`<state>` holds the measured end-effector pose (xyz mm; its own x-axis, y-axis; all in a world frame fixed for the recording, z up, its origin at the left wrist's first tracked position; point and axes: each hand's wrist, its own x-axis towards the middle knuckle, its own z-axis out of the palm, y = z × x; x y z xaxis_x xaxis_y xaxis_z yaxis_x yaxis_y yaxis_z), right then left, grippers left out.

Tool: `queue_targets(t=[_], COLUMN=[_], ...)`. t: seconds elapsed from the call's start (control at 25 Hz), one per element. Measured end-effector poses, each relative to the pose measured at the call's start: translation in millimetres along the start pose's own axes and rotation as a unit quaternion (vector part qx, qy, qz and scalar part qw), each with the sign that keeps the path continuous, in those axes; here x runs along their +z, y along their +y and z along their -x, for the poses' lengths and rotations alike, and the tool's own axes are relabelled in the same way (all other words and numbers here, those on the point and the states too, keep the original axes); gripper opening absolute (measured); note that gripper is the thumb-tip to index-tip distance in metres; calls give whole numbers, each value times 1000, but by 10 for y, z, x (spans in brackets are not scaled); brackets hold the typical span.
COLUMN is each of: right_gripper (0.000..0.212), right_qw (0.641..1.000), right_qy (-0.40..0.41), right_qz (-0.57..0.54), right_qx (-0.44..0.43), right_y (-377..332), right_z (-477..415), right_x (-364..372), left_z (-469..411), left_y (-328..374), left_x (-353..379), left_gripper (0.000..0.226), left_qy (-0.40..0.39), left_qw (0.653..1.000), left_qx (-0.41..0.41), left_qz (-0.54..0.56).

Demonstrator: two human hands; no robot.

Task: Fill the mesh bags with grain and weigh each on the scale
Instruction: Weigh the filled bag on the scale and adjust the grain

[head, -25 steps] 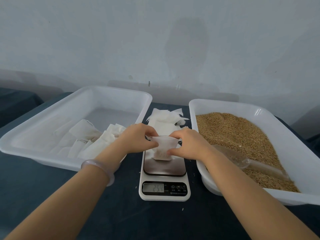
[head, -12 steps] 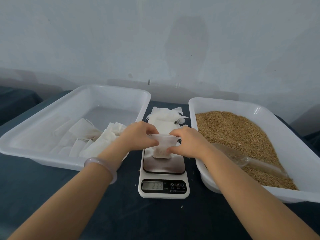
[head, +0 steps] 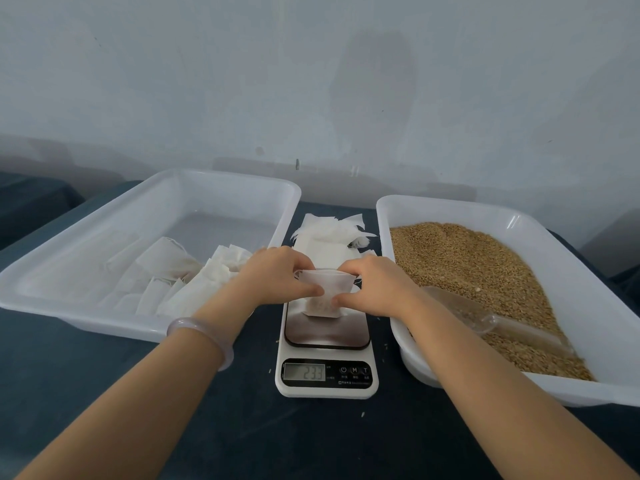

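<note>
A small white mesh bag with grain in its lower part stands on the dark plate of the white scale. My left hand pinches its left top edge and my right hand pinches its right top edge, holding the mouth open. The scale display reads 233. Brown grain fills the white tray on the right, where a clear plastic scoop lies on the grain.
A white tray on the left holds several filled mesh bags. A pile of flat empty bags lies behind the scale, between the trays. A few loose grains dot the dark tabletop. A grey wall stands behind.
The display went from about 234 to 233. Both hands stay on the bag's top; my thumbs have shifted slightly lower on its front.
</note>
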<state>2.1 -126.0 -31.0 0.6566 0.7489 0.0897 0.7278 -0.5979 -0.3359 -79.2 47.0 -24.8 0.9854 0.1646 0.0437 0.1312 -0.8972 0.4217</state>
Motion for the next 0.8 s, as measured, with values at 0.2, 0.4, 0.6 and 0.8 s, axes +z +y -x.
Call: queue_targets(t=[0.2, 0.4, 0.6, 0.8], right_gripper=[22, 25, 17, 25], right_qw=[1000, 1000, 992, 979], right_qy=[1, -7, 26, 25], right_qz=[4, 2, -126, -192], right_qx=[-3, -1, -17, -61], right_y=[-2, -11, 8, -97], right_z=[-3, 5, 4, -15], right_x=[-3, -10, -31, -27], left_z=[0, -10, 52, 43], left_y=[0, -31, -50, -50], left_x=[1, 15, 7, 16], left_gripper=[23, 19, 10, 11], left_qy=[6, 21, 55, 34], left_qw=[1000, 999, 982, 986], left_qx=[13, 24, 84, 91], left_qz=[-8, 21, 159, 139])
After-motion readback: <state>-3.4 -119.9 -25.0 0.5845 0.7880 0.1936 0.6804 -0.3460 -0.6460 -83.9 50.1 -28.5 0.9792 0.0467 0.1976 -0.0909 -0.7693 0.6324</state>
